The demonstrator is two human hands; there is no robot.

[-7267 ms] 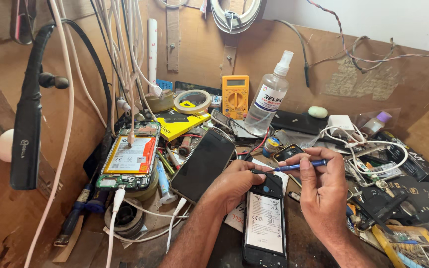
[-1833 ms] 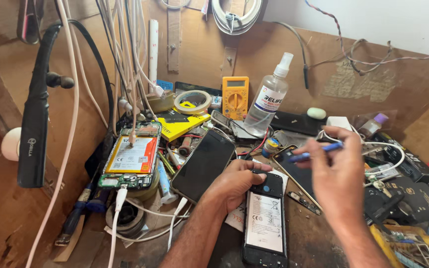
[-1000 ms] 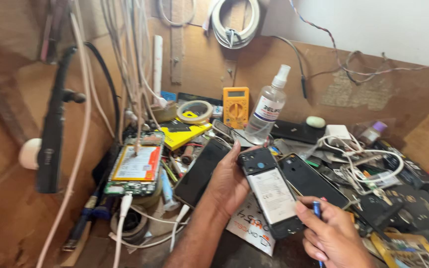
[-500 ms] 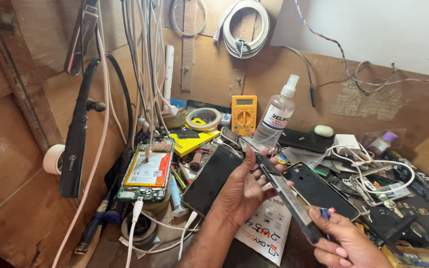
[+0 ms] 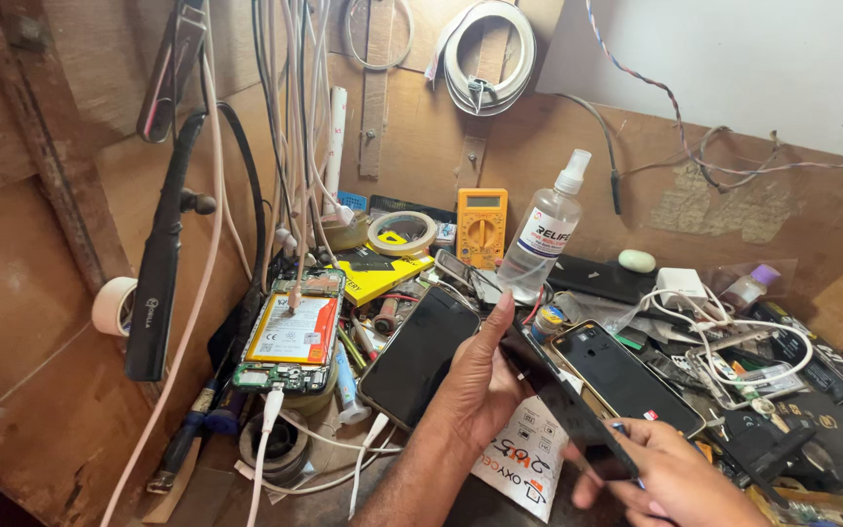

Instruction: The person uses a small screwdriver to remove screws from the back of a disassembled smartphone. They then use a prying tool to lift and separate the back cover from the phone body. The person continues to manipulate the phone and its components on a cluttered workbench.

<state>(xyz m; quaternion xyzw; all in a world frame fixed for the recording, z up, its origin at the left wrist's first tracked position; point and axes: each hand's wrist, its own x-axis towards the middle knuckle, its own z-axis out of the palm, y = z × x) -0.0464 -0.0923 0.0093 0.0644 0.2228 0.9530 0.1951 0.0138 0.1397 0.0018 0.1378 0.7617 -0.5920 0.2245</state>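
Note:
Both of my hands hold a black phone (image 5: pixel 568 405), turned on edge so I see only its thin side. My left hand (image 5: pixel 480 385) grips its upper end, thumb pointing up. My right hand (image 5: pixel 670 473) grips its lower end at the bottom of the view, with a blue tool (image 5: pixel 621 429) tucked between the fingers. Under the phone lies a white printed paper (image 5: pixel 519 454). A black phone back cover (image 5: pixel 622 376) lies just right of it, and a dark phone screen (image 5: pixel 420 351) just left.
An opened phone with an orange battery (image 5: pixel 290 332) rests at left among hanging cables. Behind stand a tape roll (image 5: pixel 400 232), a yellow multimeter (image 5: pixel 481 226), a clear spray bottle (image 5: pixel 543 234). Tangled white cables (image 5: pixel 724 337) and black parts crowd the right.
The phone lay flat on the bench while my right hand held the blue tool over it. Both hands have lifted it and turned it onto its edge; the view has tilted upward.

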